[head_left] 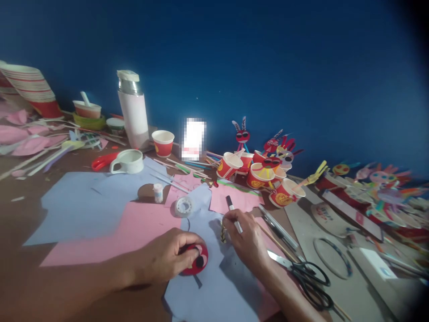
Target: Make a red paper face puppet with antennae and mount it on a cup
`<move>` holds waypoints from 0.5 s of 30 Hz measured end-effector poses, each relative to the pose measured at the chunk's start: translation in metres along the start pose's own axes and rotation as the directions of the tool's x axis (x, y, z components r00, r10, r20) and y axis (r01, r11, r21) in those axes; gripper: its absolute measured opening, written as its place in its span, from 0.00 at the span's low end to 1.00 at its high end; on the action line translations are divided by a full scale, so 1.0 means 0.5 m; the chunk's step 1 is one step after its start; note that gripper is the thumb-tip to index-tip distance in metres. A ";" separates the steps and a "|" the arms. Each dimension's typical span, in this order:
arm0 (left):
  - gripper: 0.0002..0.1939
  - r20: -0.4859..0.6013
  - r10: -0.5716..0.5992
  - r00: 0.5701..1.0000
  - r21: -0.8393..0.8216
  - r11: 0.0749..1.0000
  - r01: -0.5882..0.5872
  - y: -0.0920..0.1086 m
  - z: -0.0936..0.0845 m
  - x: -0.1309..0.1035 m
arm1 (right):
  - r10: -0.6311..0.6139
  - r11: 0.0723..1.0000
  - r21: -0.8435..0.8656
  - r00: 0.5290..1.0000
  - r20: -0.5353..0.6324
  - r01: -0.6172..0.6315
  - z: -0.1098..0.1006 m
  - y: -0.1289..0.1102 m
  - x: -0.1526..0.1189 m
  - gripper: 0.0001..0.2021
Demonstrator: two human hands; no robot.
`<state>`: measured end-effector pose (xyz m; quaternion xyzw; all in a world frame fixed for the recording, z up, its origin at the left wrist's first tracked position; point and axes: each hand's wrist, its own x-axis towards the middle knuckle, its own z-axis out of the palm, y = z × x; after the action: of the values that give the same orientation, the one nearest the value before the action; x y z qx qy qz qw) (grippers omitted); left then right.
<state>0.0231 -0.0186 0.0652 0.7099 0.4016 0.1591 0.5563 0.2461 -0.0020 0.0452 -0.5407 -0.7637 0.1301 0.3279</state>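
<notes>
My left hand (pixel 179 250) is closed on a round red paper face (pixel 200 267) with black and pink eyes, low over blue paper (pixel 217 286). Right of it, my right hand (pixel 243 232) pinches a small paper strip with a dark leaf-like pattern (pixel 223 233), which hangs below the fingertips. A black-and-white marker (pixel 229 202) lies behind that hand, partly covered by it. On the sheet between and beyond my hands is a white tape roll (pixel 184 206). Black-handled scissors (pixel 310 279) lie beside my right forearm.
A small white bottle (pixel 158 193), a white mug (pixel 129 162), a flask (pixel 133 112) and a red paper cup (pixel 163 143) stand farther back. Several cups with paper figures (pixel 261 175) line the back right. Pink paper (pixel 140 228) covers the left middle.
</notes>
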 end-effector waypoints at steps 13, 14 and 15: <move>0.10 -0.104 0.055 0.993 0.047 0.998 -0.050 -0.010 0.003 -0.001 | 0.064 0.992 0.107 0.998 0.014 -0.065 0.006 0.024 -0.006 0.08; 0.09 -0.147 0.097 0.984 0.056 0.994 -0.090 -0.010 0.001 -0.002 | 0.054 0.993 0.100 0.998 0.022 -0.056 0.006 0.021 -0.007 0.07; 0.07 -0.184 0.144 0.972 0.064 0.989 -0.134 -0.011 0.000 -0.001 | 0.043 0.995 0.092 0.999 0.029 -0.046 0.006 0.018 -0.008 0.07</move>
<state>0.0205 -0.0186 0.0604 0.7322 0.4055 0.2537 0.4849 0.2514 -0.0015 0.0365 -0.5398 -0.7491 0.1801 0.3392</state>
